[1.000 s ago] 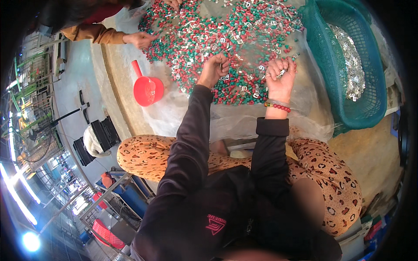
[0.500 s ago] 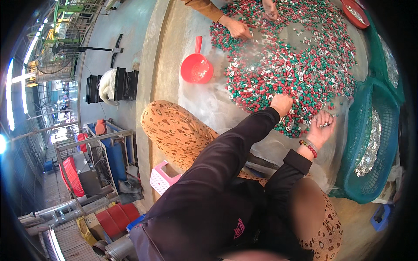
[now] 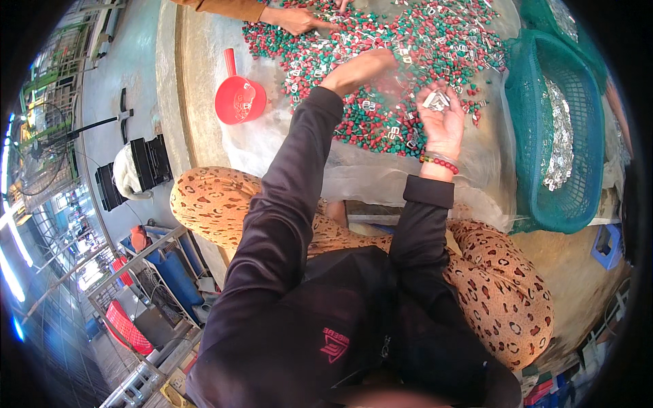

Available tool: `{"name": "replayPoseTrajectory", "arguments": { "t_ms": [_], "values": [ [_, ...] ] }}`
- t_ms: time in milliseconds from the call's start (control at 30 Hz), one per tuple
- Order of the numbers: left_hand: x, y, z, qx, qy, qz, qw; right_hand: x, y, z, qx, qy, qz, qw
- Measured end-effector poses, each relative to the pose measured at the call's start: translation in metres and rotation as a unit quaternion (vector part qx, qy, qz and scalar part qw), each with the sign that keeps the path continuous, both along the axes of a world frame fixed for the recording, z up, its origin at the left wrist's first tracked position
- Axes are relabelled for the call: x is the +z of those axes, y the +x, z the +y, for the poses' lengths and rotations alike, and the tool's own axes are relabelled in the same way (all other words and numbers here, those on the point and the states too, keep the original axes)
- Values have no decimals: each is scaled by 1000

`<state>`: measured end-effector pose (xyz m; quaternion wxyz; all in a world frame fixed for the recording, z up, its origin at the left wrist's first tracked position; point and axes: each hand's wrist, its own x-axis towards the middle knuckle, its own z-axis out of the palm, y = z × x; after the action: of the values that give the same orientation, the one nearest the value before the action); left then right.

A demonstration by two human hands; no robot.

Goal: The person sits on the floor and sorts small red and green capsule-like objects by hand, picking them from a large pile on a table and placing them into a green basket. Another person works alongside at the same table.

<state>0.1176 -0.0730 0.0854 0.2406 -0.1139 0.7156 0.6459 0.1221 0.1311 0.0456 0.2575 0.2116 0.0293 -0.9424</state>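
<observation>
A wide spread of small red and green stones (image 3: 381, 132) lies before me, mixed with flat silvery metal buckles (image 3: 368, 105). My left hand (image 3: 360, 71) reaches over the middle of this spread, its fingertips blurred, so I cannot tell whether they grip anything. Palm up at the near right edge of the spread, my right hand (image 3: 445, 129) is cupped round several metal buckles (image 3: 436, 101). A beaded bracelet circles that wrist. Across the spread, another person's hand (image 3: 296, 20) in a brown sleeve touches the pieces, and part of a second hand shows at the top edge.
A red long-handled scoop (image 3: 239, 100) with some metal pieces inside stands left of the spread. To the right, a green mesh-lined basket (image 3: 578, 197) holds many metal buckles. Behind it is another netted container (image 3: 564, 20). A blue plastic stool (image 3: 605, 246) stands on the lower right.
My view has shifted, moving the scene left and up. My left hand has gone from a closed pose at the near edge to farther over the spread. My right palm has turned up, showing the buckles.
</observation>
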Motion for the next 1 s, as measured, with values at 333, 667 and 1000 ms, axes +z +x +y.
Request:
{"name": "replayPoseTrajectory", "arguments": {
  "t_ms": [333,667,1000],
  "values": [
    [52,-6,72,-65,-199,324,922,2,3,6,-10,70,-31,997],
    [-109,30,72,-58,-457,142,876,15,-12,50,-68,7,103,992],
    [-113,32,43,53,-402,118,906,31,-12,48,-108,20,133,985]
  ]
}}
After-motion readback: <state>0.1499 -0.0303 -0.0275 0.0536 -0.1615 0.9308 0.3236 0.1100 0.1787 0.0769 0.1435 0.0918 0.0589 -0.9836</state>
